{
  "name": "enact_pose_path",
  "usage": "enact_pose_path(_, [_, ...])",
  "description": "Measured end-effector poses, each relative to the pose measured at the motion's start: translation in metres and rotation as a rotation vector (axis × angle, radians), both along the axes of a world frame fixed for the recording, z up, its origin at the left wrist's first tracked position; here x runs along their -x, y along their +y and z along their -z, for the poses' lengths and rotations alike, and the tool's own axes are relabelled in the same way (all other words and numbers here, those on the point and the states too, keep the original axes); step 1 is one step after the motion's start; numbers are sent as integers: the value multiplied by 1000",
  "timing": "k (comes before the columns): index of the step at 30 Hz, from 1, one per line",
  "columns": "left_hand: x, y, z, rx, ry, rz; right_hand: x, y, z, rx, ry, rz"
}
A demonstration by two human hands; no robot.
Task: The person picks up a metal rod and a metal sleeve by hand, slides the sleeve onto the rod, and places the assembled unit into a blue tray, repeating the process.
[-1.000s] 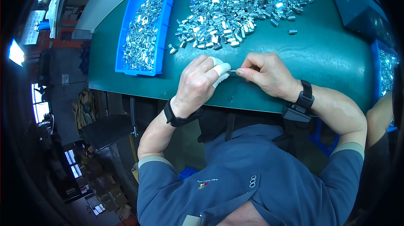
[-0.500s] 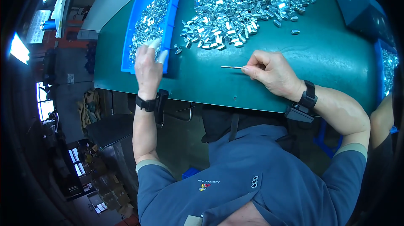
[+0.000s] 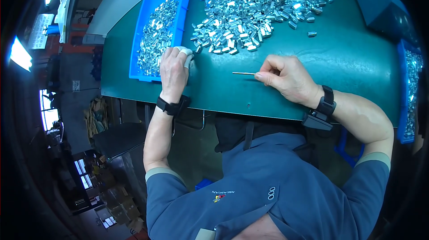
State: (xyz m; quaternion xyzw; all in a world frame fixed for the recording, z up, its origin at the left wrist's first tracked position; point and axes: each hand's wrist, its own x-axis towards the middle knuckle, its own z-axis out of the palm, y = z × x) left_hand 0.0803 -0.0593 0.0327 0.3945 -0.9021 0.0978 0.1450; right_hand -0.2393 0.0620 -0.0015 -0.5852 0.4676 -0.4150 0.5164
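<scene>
My right hand (image 3: 290,79) is closed in a pinch on a thin metal rod (image 3: 243,73), which points left just above the green table. Over the right wall of the blue tray (image 3: 179,25), my left hand (image 3: 175,70) is closed, its fingers curled toward the tabletop. White covers wrap some of its fingertips. What those fingers hold, if anything, is hidden. Small shiny hexagonal metal sleeves (image 3: 154,39) fill part of the tray. A large heap of similar metal sleeves (image 3: 250,12) is spread on the table beyond my hands.
A single metal sleeve (image 3: 312,34) lies apart from the heap. At the far right of the green table (image 3: 357,70) stands a dark blue machine housing (image 3: 380,7). Another blue tray (image 3: 404,106) of metal parts is beside the table's right edge.
My left hand has moved right, from over the parts in the tray to just past its right wall, and its fingers have curled closed. My right hand and the rod stay nearly still.
</scene>
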Motion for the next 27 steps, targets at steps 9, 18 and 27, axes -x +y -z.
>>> enact_pose_path(9, [39, 55, 9, -208, 232, 45, 0, 1, -2, -5, 6, 5])
enact_pose_path(18, [57, 65, 10, -787, 714, -137, -2, 1, -1, -1, 40, -16])
enact_pose_path(27, [68, 77, 27, -1233, 1279, -123, 0, 1, 0, 29, 52, 11])
